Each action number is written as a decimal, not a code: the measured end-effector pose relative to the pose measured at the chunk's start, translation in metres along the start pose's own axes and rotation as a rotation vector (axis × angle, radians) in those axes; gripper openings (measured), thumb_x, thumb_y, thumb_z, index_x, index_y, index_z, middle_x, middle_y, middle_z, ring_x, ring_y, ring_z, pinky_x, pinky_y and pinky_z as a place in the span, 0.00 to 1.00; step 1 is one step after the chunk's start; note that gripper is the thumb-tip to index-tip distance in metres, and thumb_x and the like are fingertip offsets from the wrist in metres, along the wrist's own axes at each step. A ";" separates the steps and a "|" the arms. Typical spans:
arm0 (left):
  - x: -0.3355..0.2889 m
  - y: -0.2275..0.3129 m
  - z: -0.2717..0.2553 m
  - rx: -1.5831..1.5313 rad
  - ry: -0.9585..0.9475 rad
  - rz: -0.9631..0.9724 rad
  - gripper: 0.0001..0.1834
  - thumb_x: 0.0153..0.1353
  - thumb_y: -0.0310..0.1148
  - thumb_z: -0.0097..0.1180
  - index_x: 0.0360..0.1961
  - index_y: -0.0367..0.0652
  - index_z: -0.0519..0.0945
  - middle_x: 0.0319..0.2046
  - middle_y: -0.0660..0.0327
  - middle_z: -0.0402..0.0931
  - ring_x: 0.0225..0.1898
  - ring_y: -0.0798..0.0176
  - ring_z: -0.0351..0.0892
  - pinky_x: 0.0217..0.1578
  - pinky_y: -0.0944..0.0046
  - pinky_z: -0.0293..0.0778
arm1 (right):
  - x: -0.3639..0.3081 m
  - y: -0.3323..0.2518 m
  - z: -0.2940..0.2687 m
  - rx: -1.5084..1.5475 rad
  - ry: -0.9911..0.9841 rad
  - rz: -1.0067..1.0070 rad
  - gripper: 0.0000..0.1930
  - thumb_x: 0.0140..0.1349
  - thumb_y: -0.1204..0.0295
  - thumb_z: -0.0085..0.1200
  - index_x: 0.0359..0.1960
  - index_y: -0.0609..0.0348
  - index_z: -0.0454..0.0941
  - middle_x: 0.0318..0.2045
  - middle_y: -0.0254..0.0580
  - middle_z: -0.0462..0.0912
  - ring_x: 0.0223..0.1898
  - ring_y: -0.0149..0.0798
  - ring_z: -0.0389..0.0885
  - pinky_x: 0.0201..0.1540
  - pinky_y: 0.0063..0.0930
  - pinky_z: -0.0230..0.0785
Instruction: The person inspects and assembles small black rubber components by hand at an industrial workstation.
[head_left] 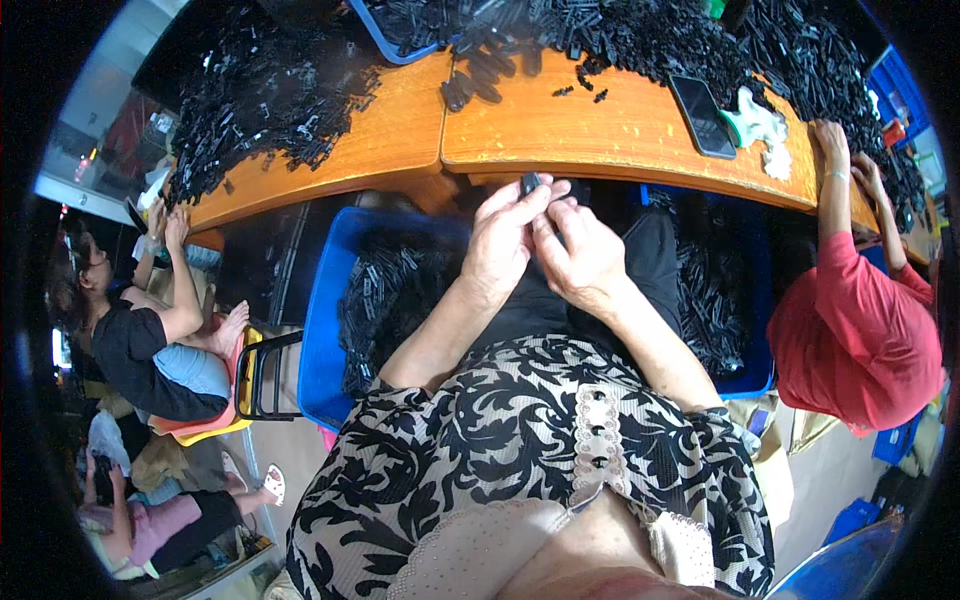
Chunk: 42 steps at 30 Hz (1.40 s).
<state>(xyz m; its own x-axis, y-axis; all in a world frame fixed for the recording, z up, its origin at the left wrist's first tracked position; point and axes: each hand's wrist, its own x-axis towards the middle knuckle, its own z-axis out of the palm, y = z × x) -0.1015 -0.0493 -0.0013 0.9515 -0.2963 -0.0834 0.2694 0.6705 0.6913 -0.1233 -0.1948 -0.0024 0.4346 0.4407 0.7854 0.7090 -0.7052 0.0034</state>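
Nearest the viewer, a black-and-white floral blouse [520,440] filled the lower view, and both forearms rose from it. The left hand [500,245] and right hand [585,258] met just below the counter's edge, fingers closed together around a small black plastic part [530,183], pinched at its tip so it stood clear of the palms, probably to keep it where the eyes could check it. Just beneath and to the left of the hands sat a blue plastic crate [325,330] heaped with similar black pieces, close enough to reach without leaning. Beyond the hands stretched the orange wooden counter [620,135], with a dark smartphone [702,115] lying flat to the right. Farther still, loose heaps of black plastic parts [270,100] covered the counter's far side.
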 end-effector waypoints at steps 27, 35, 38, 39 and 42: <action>0.128 0.128 -0.094 1.473 0.506 0.394 0.14 0.54 0.38 0.69 0.32 0.36 0.87 0.29 0.61 0.85 0.26 0.68 0.79 0.31 0.65 0.73 | 0.033 0.161 0.041 -0.286 -0.474 0.514 0.07 0.60 0.68 0.56 0.35 0.58 0.80 0.40 0.52 0.80 0.47 0.54 0.79 0.47 0.46 0.76; 0.061 0.082 -0.050 0.374 -0.001 0.266 0.21 0.68 0.33 0.51 0.56 0.29 0.76 0.38 0.56 0.86 0.31 0.73 0.79 0.30 0.74 0.69 | 0.022 0.114 0.027 0.200 -0.212 0.707 0.10 0.58 0.69 0.66 0.34 0.61 0.78 0.31 0.41 0.82 0.35 0.39 0.82 0.40 0.34 0.74; 0.039 0.047 -0.024 0.135 -0.037 0.149 0.19 0.69 0.30 0.48 0.58 0.31 0.74 0.47 0.49 0.83 0.44 0.64 0.83 0.46 0.67 0.77 | 0.035 0.059 0.002 0.673 0.075 0.882 0.10 0.57 0.73 0.69 0.32 0.63 0.79 0.25 0.35 0.79 0.28 0.27 0.75 0.34 0.24 0.71; 0.039 0.036 -0.019 0.057 -0.080 0.071 0.19 0.70 0.28 0.47 0.60 0.32 0.72 0.48 0.47 0.82 0.46 0.61 0.83 0.48 0.64 0.78 | 0.030 0.051 -0.003 0.730 0.133 0.924 0.10 0.57 0.73 0.69 0.32 0.63 0.79 0.25 0.33 0.79 0.28 0.25 0.75 0.33 0.22 0.70; 0.027 0.022 -0.024 0.035 -0.140 0.015 0.20 0.70 0.28 0.47 0.61 0.34 0.72 0.50 0.52 0.80 0.51 0.63 0.80 0.52 0.62 0.77 | 0.032 0.027 -0.007 0.562 0.291 0.568 0.07 0.55 0.78 0.68 0.32 0.63 0.81 0.26 0.40 0.81 0.28 0.36 0.79 0.34 0.27 0.73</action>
<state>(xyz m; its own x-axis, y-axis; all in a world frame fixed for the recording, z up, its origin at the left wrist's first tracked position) -0.0666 -0.0257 -0.0056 0.9245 -0.3802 0.0266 0.2476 0.6522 0.7165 -0.0942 -0.2041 0.0269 0.7023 -0.1114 0.7031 0.6305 -0.3613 -0.6870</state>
